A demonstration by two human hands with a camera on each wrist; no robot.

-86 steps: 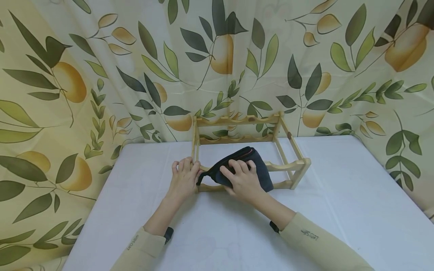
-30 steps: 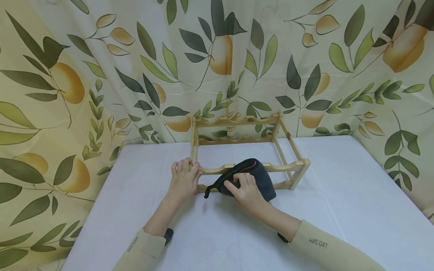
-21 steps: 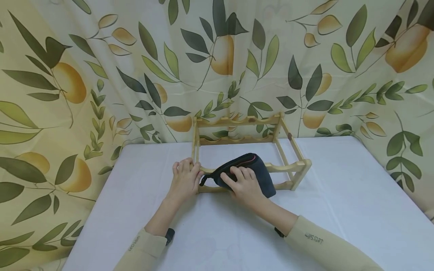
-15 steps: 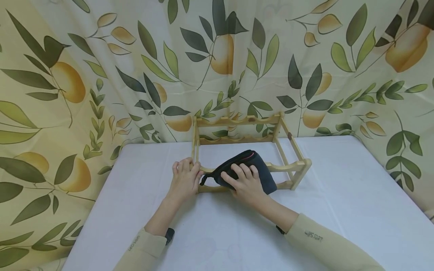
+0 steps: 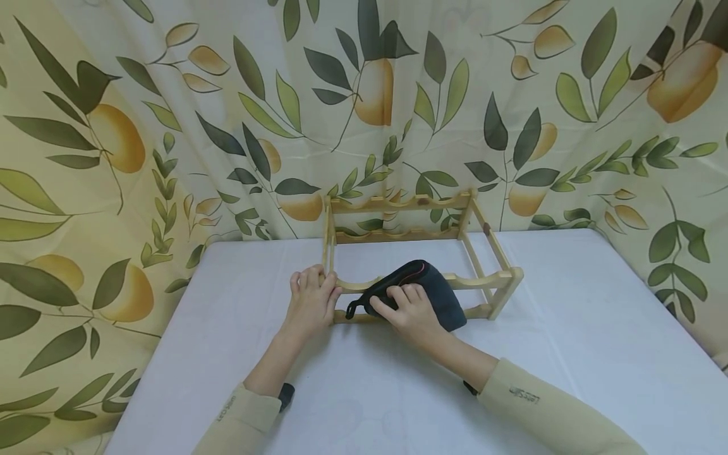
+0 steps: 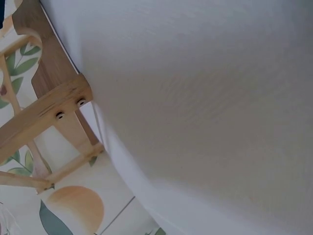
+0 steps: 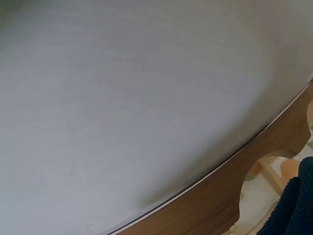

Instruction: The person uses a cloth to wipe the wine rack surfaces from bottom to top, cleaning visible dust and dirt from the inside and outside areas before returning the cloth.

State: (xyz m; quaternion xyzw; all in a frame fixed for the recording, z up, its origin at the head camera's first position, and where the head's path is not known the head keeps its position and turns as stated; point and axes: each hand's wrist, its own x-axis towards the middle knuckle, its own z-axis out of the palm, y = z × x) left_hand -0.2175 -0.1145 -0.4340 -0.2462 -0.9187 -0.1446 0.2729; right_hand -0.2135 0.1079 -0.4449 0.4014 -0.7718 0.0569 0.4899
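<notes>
The wooden rack (image 5: 499,294) stood upright near the far edge of the worktop (image 5: 574,354), about midway between the far left and far right corners. Its scalloped front rails faced the near edge, and its rear rails ran beside the far edge. A white cloth covered the worktop.

The dark blue pouch (image 5: 442,297) was located at the front of the rack, covering part of the front rails in the head view. It was positioned aslant: its black strap loop (image 5: 352,308) pointed toward the left edge of the worktop and its broad end toward the right edge. A thin pink line ran along its upper rim. Contact between pouch and rails could not be determined.

Right hand (image 5: 412,314): the fingers were bent against the near face of the pouch, grasping it. Left hand (image 5: 309,304): the fingers were hooked over the near left corner of the rack, gripping it.

The left wrist view showed two round fixings (image 6: 71,109) in a wooden end piece. The right wrist view showed dark blue fabric (image 7: 295,208) just beside a scalloped rail (image 7: 215,196).

A curtain (image 5: 375,145) printed with leaves and fruit hung behind the far edge.
</notes>
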